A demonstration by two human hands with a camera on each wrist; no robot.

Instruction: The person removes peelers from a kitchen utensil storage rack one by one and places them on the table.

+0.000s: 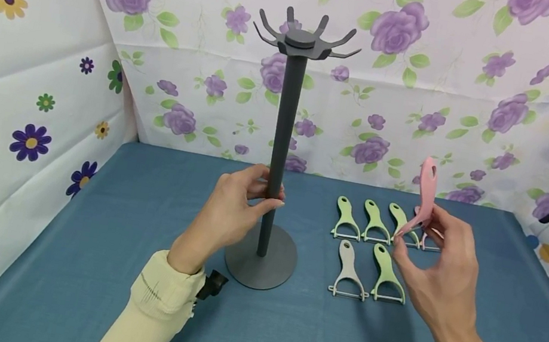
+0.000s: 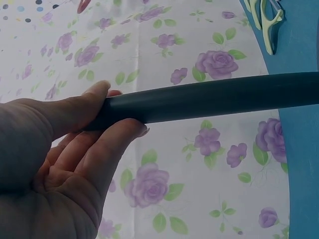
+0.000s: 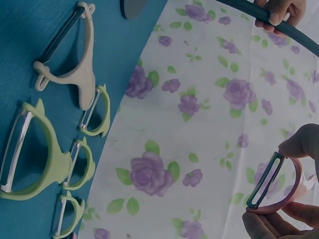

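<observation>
You pinch the pink peeler [image 1: 425, 196] by its head in your right hand [image 1: 444, 278], handle up, above the peelers [image 1: 374, 242] lying on the blue tabletop [image 1: 74, 258]. Your left hand [image 1: 229, 212] grips the grey hook stand's pole [image 1: 280, 154].

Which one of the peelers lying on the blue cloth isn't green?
The grey peeler, at the left of the front row, beside the stand's base. The other peelers clearly seen lying there are light green; the pink peeler is held up in the right hand.
</observation>
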